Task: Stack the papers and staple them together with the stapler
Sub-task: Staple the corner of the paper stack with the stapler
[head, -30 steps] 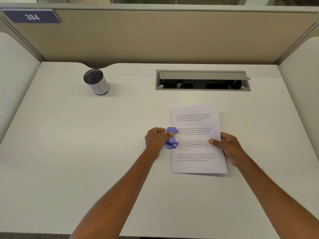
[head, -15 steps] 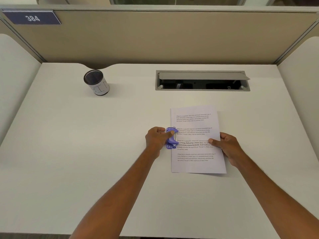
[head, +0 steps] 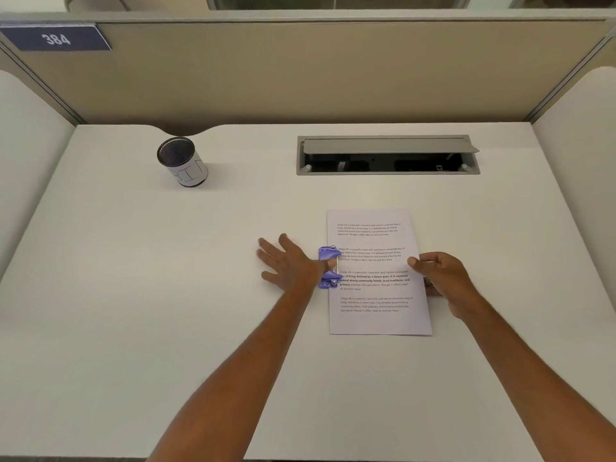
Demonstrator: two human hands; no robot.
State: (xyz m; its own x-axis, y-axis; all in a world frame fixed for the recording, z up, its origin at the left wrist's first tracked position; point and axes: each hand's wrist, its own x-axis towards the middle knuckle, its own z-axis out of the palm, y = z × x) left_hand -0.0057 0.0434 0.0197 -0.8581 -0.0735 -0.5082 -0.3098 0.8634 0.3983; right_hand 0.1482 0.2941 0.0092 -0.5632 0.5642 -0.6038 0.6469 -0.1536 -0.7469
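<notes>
"384" on blue plaque [head: 55, 38], "Village life" paragraphs printed on papers [head: 375, 323]

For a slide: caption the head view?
Left hand, fingers spread, at the purple stapler on the papers' left edge; right hand holds their right edge.

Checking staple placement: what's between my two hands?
In the head view, the stapler sits at the left edge of the papers, both between left hand and right hand.

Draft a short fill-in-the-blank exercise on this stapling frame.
1. The stapler sits at the papers' ___ edge.
2. The right hand holds their ___ edge.
3. The wall sign reads ___.
Missing: left; right; 384.
</notes>
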